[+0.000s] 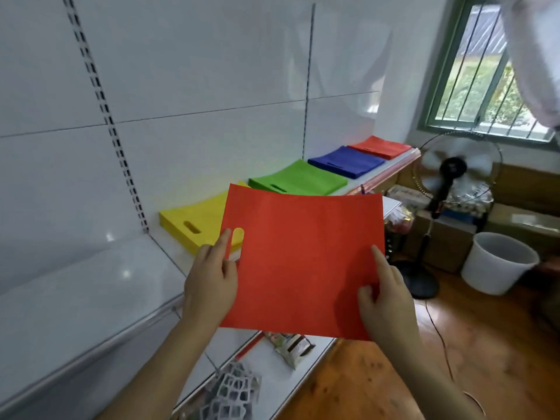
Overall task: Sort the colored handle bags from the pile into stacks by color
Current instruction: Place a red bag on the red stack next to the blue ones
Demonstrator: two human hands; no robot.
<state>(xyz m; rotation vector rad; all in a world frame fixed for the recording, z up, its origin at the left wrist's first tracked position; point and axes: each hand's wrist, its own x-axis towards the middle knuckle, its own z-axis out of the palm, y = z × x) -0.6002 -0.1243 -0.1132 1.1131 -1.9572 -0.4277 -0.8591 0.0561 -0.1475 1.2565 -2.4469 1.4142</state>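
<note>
Both hands, left hand and right hand, pinch my flat red non-woven handle bag; limp fabric, I'd risk misaligning it on the far red stack

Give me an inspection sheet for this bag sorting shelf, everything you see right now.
Surface: white shelf along a white panel wall.
Job's things: yellow stack, green stack, blue stack, red stack in a row; a red bag held above the shelf's front.
Clutter: snack packets on the lower shelf.
Hands: left hand grips the bag by its handle slot, right hand pinches its right edge.
Cables: a thin cord runs across the wood floor.
Surroundings: fan, white bucket, boxes, barred window.
</note>
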